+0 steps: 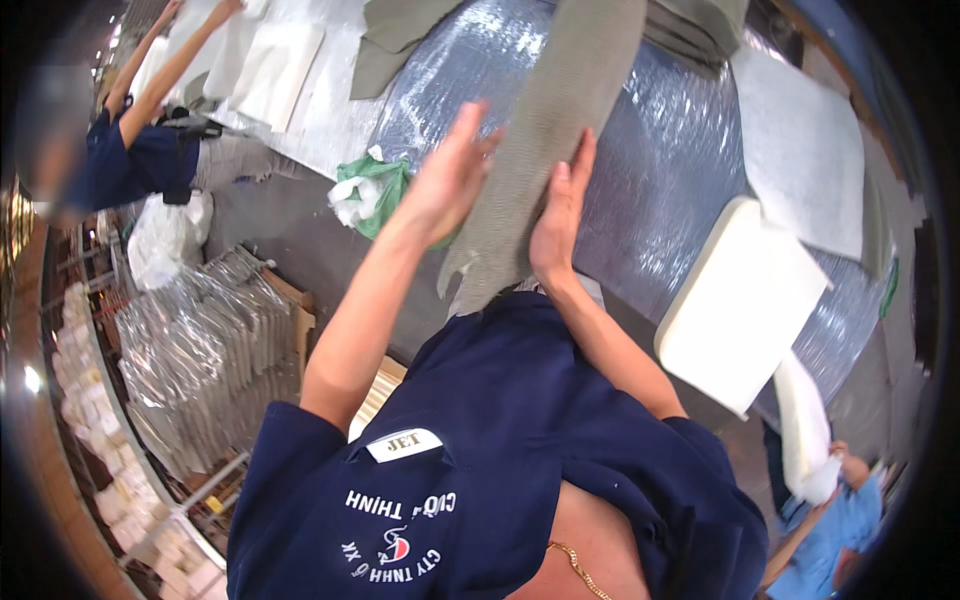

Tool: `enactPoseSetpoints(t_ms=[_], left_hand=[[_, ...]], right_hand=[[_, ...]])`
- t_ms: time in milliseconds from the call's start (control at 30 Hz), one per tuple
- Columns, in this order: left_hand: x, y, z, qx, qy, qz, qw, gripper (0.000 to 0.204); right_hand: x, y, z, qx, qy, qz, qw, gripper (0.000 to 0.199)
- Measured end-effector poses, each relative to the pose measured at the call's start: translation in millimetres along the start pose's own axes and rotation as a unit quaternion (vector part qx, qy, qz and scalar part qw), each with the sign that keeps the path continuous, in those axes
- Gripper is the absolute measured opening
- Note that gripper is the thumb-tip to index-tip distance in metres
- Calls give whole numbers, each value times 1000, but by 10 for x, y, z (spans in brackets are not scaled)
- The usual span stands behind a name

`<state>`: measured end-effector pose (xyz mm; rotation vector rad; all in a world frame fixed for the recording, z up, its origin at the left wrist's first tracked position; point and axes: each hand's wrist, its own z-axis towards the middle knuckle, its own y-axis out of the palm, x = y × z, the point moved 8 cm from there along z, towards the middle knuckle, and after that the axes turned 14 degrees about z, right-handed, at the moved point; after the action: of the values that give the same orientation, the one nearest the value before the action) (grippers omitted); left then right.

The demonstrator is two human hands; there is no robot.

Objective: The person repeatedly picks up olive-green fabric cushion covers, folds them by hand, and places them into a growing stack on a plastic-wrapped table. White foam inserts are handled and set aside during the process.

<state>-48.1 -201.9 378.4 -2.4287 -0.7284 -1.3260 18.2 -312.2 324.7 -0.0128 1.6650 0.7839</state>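
Note:
A long strip of grey-green fabric (pixel 560 110) hangs down over the table, reaching from the top of the view to my chest. My left hand (pixel 447 185) lies flat against its left edge with the fingers stretched upward. My right hand (pixel 560 212) presses on the strip's right side, fingers straight. The cloth is held between the two palms. Its lower end (pixel 480 275) dangles loose just above my navy shirt (pixel 500 440).
Clear plastic sheeting covers the table (pixel 650 150). On it lie a thick white foam cushion (pixel 740 300), a flat white foam sheet (pixel 800 150) and more grey-green fabric (pixel 400 35). A green bag of scraps (pixel 372 192) and plastic-wrapped stacks (pixel 200 350) are left. Co-workers stand upper left (pixel 140 155) and lower right (pixel 830 510).

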Motion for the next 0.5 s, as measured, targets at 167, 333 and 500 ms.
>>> enactPoseSetpoints(t_ms=[167,333,500], left_hand=[[-188,265,156,-84,-22,-37,996,70],[-6,311,-122,52,178,154,971,78],[240,445,-196,38,208,225,951,79]], right_hand=[[123,-64,41,2,-54,43,998,70],[172,-152,-14,-2,-55,86,995,72],[-165,-206,244,-15,-38,-11,999,72]])
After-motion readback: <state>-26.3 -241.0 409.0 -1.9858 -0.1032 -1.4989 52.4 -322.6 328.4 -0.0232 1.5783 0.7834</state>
